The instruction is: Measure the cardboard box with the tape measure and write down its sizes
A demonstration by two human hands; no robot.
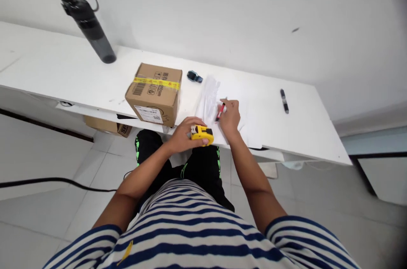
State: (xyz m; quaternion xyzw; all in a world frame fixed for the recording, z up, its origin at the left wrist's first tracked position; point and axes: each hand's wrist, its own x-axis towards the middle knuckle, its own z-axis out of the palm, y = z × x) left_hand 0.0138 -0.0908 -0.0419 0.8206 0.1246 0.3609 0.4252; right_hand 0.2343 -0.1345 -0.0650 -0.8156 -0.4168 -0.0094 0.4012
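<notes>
Worktop (305, 127): long, white and narrow, running along a pale wall (206, 14), its front edge close against the person's body.
Left hand (182, 136): at the front edge, between the cardboard box and the paper; fingers wrapped around the tape measure, thumb along its near side.
Tape measure (203, 134): yellow with black parts, in the left hand near the worktop's front edge; whether it also rests on the surface, I cannot tell.
Right hand (230, 117): over the paper, to the right of the tape measure and well apart from the cardboard box; fingers closed around the pen.
Pen (220, 112): red and black, slanting in the right hand with its lower end toward the paper; contact between tip and sheet cannot be made out.
Paper (208, 95): white, loose and wrinkled on its left side, partly under the right hand; it blends into the white surface, so its outline is hard to follow.
Cardboard box (132, 93): brown, closed, left of the paper, with a printed yellow strip (157, 82) across its top and a white label (149, 113) on its front.
Small dark-blue object (194, 76): between the cardboard box and the paper, toward the back; too small to identify.
Bottle (90, 27): dark, with a carrying loop, upright at the back left near the wall.
Marker (284, 101): black with a pale band, lying alone toward the right end.
Under the worktop: another carton (104, 125) at the left, above a tiled floor.
</notes>
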